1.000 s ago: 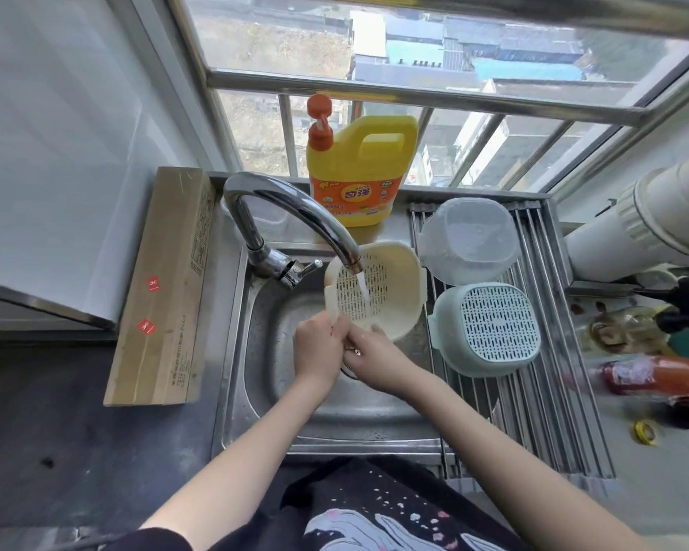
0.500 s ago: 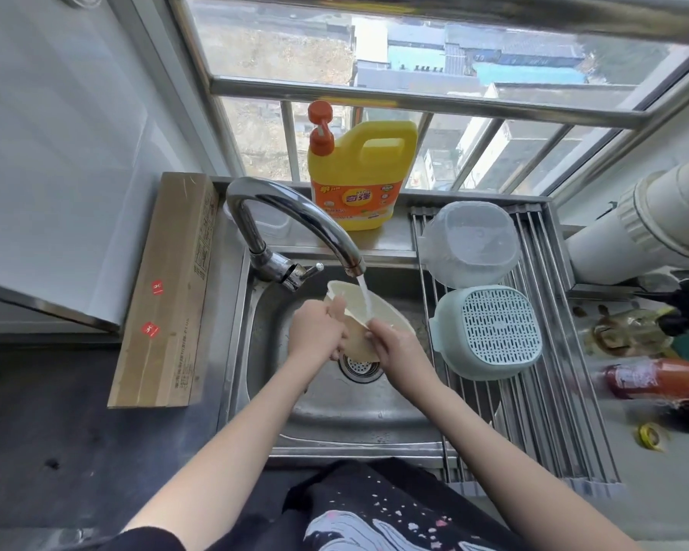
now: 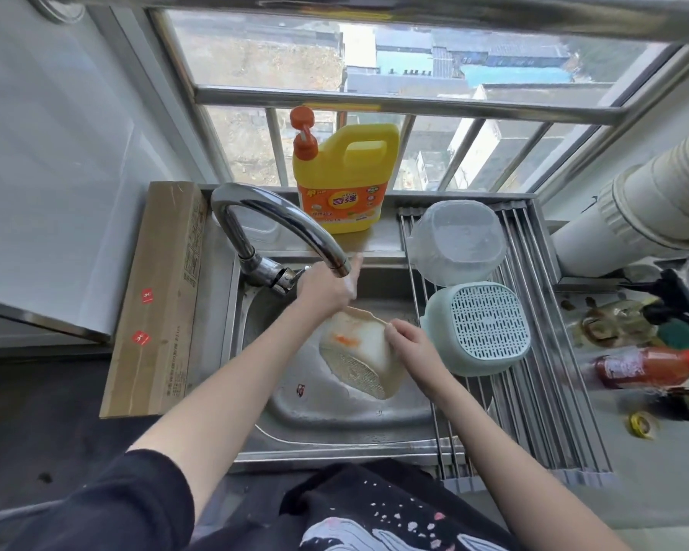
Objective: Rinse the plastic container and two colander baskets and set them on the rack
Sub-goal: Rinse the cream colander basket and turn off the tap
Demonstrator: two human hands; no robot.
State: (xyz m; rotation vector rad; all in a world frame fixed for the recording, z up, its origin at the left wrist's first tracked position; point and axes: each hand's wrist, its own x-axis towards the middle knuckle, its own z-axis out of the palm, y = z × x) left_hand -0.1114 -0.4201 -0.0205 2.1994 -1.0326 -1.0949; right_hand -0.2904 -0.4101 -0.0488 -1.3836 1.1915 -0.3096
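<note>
Left of centre, the left hand (image 3: 327, 290) reaches up by the faucet (image 3: 283, 228) handle, fingers loosely extended, gripping nothing visible. At centre, the right hand (image 3: 408, 344) pinches the rim of the cream colander basket (image 3: 359, 359), tilted over the sink (image 3: 335, 415). Right, the plastic container (image 3: 456, 242) and green colander basket (image 3: 480, 328) sit inverted on the rack (image 3: 541, 391). The one-handed wet pinch could slip, dropping the basket. Whether water is running is unclear.

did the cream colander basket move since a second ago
Yes. The cream colander basket was up under the faucet spout; now it sits lower and rightward, tilted over the sink, gripped by the right hand.
</note>
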